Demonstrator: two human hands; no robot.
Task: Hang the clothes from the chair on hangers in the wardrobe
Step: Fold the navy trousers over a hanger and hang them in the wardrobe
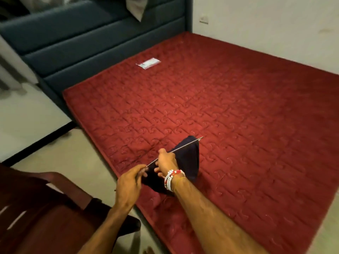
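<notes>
Left hand (129, 182) pinches, right hand (167, 161) grips hanger (185, 146); dark garment (189, 162) drapes under both

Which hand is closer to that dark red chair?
Left. The left hand pinches the hanger on the side toward the chair; the right hand grips it farther off, over the mattress.

Bare red mattress (238, 116) gives room ahead and right; the wooden chair (45, 208) crowds the lower left.
</notes>
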